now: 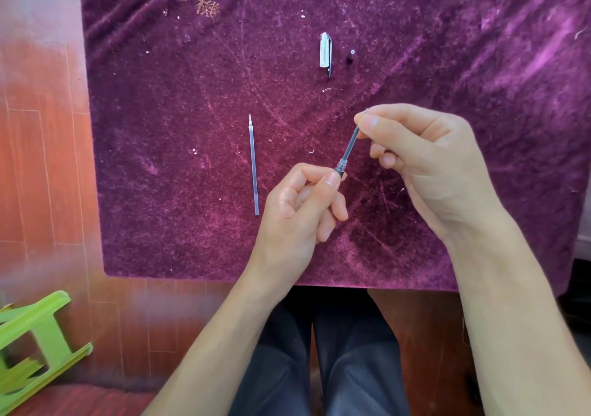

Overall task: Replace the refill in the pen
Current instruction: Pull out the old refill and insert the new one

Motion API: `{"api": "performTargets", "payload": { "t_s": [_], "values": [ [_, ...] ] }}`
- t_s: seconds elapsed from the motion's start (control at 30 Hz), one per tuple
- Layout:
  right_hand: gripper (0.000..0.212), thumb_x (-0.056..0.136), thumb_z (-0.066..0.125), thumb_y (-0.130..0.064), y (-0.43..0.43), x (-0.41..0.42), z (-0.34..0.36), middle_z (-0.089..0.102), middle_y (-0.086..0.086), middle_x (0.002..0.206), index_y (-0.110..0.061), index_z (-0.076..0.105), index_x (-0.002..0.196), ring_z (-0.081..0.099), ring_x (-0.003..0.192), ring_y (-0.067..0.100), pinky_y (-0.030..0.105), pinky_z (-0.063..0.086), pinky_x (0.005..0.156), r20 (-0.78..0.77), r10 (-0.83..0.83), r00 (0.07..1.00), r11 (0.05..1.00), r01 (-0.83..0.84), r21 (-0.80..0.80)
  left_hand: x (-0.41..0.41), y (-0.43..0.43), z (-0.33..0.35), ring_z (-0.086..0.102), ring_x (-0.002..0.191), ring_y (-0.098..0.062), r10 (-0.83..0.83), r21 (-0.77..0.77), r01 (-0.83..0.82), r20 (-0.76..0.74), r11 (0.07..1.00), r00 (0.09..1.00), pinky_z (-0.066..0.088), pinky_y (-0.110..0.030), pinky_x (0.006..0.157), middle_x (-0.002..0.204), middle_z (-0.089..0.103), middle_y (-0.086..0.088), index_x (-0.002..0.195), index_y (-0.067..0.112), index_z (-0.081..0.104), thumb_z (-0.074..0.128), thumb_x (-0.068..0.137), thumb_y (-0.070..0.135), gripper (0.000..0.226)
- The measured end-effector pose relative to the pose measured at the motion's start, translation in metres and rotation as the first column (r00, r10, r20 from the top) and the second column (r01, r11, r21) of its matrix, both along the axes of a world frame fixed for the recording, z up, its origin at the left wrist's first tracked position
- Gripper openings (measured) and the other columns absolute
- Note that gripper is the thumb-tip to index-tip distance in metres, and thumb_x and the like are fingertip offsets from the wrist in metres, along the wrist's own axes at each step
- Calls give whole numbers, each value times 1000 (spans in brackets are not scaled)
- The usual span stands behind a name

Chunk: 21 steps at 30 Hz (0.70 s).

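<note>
My left hand [303, 204] grips the pen barrel [340, 168]; only its threaded clear end shows above my thumb. A thin refill [351, 142] sticks out of that end, slanting up to the right. My right hand [425, 163] pinches the refill's upper end between thumb and forefinger. A second refill [253, 166] lies loose on the purple cloth [179, 102], left of my hands, tip pointing away from me. The clear pen cap [325, 50] with its clip lies farther back. A small dark pen tip piece [350, 57] rests just right of the cap.
The purple velvet cloth covers the table, with its near edge just above my knees. A green plastic stool [35, 342] lies on its side on the red-brown floor at lower left. Small white specks dot the cloth.
</note>
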State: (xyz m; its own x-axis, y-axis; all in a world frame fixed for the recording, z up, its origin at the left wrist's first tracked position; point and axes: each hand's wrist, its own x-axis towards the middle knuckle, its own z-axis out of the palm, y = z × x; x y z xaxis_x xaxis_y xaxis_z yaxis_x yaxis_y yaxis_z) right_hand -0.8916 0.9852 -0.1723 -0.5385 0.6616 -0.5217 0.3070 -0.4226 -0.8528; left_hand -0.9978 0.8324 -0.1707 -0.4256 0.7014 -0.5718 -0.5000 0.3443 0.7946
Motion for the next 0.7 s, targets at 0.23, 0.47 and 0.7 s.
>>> {"api": "performTargets", "payload": {
  "t_s": [0.23,0.47,0.7],
  "values": [
    [8,93,80,-27,-9,1,-1,78,-13,83,-25,87,93,61,73,-1,23,47,73,5,60,998,998,-60,-21,-2,1,0,44,44,-9,27,14,-28,36,1000,999,37,-20,47,70,65,-7,104,1,61,54,103,25,25],
    [12,96,79,-19,-15,2,-1,79,-11,81,-26,87,90,64,73,-5,12,49,71,-62,86,994,996,-88,-24,-4,3,1,45,44,-8,16,33,-18,39,999,999,37,-19,46,70,65,-6,100,12,63,54,102,27,18],
    [11,96,80,-17,-14,-3,2,81,-10,84,-24,88,94,67,75,-6,9,50,72,-60,126,990,992,-127,-10,-8,4,5,45,45,-9,25,21,-26,27,999,999,38,-20,46,71,65,-7,99,10,63,53,104,25,18]
  ]
}}
